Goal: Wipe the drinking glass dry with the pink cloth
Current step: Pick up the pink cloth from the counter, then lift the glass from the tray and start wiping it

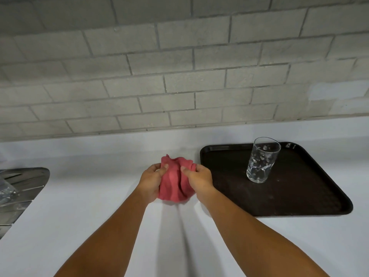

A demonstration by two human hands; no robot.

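The pink cloth (173, 181) is bunched up over the white counter, in the middle of the view. My left hand (151, 180) grips its left side and my right hand (198, 179) grips its right side, thumbs on top. The clear drinking glass (262, 159) stands upright on the dark tray (299, 196) to the right, about a hand's width from my right hand. Droplets or glints speckle its wall. Neither hand touches the glass.
A metal sink drainer (22, 186) lies at the left edge of the white counter (89, 196), with something clear and blurred on it. A grey brick wall (179, 66) rises behind the counter.
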